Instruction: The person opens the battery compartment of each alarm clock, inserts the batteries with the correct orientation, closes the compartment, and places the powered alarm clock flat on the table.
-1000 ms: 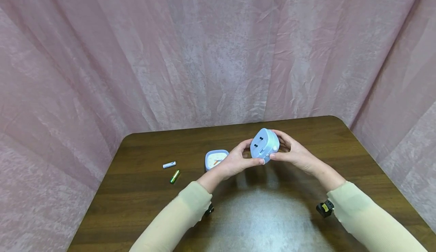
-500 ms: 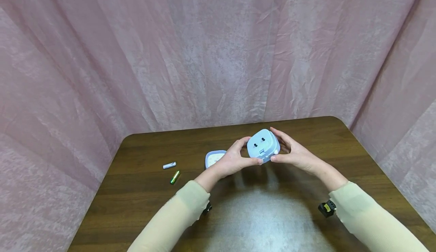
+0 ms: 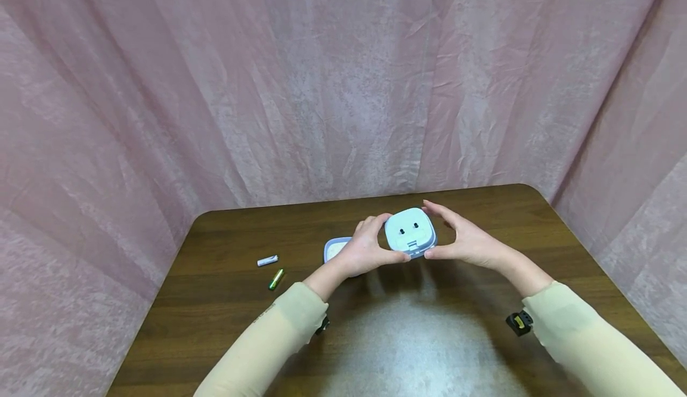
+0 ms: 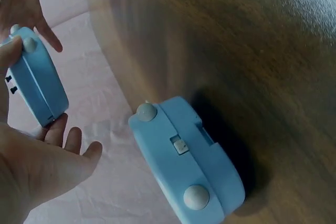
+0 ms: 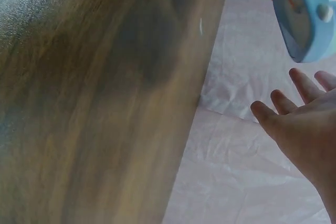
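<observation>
A light-blue, rounded-square alarm clock (image 3: 410, 230) is held above the table, its back with two black knobs facing the head camera. My left hand (image 3: 365, 251) grips its left side between thumb and fingers. At its right side is my right hand (image 3: 469, 242), fingers spread and apart from the clock in the right wrist view; whether the thumb touches it cannot be told. The clock's dial (image 5: 294, 11) faces away from me. A second clock (image 4: 186, 161), blue with round pale knobs, rests on the table, partly hidden by my left hand in the head view.
On the wooden table (image 3: 225, 325), left of the second clock, lie a white battery (image 3: 267, 260) and a green-and-gold battery (image 3: 276, 279). Pink curtains (image 3: 343, 87) hang behind the table and at its sides.
The held clock has turned so its back faces the head camera more squarely, and has shifted slightly left. My right hand's fingers have come away from its side.
</observation>
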`<state>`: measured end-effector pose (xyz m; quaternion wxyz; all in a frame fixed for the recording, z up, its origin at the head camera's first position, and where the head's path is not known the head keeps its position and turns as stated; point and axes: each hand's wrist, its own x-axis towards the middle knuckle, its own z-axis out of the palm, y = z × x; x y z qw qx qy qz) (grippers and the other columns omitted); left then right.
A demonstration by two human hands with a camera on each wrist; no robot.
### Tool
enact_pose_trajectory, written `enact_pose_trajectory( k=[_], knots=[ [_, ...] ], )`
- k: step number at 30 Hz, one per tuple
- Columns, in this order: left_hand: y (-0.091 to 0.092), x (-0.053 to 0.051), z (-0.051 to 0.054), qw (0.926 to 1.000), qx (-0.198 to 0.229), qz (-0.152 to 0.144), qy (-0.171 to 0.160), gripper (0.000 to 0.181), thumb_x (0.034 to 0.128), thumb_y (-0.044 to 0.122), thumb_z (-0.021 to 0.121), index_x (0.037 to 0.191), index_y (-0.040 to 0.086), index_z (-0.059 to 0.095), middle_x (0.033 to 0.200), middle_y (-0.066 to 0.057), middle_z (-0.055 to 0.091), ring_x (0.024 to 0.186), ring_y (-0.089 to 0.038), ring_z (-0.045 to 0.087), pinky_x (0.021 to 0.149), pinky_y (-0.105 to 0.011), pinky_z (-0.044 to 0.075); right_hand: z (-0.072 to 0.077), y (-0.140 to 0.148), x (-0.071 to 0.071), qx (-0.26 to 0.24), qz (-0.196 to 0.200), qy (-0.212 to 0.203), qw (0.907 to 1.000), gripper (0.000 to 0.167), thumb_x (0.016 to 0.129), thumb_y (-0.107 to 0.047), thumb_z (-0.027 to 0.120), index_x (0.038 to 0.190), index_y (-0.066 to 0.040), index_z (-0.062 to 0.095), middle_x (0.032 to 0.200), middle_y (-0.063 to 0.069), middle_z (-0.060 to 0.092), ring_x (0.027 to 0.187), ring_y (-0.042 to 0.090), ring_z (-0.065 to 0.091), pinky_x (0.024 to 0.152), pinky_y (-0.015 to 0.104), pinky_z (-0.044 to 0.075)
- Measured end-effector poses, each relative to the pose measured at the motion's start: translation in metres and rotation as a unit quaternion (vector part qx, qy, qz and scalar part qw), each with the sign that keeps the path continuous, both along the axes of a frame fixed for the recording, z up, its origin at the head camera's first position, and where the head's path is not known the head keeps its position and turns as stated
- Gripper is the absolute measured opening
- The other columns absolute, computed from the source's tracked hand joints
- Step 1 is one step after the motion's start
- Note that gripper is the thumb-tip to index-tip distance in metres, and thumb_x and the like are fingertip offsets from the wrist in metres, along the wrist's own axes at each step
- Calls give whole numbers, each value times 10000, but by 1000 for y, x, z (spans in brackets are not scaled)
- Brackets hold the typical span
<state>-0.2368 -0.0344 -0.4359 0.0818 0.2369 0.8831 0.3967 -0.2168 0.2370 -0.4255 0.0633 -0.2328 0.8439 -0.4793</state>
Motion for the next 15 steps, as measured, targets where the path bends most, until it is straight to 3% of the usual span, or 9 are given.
enact_pose_trajectory(
  k=[6,15],
  knots=[
    [1,-2,2,9986,-467,-23,246,956,738,542,873,1515,183,450,1384,-13,505,1275,-207,420,1000,-420,446,-1,-2,-2,767,-110,213,9968,1052,797,-424,887,1627,-200,282,1639,121,284,1499,362,215,1130,669,222],
    [5,-3,5,9950,-871,-153,458,919,739,520,883,1488,182,473,1281,17,539,1196,-187,448,954,-377,461,-1,-4,-3,1133,-147,266,9931,1076,764,-466,900,1616,-171,314,1599,154,328,1466,382,261,1106,668,274]
  ],
)
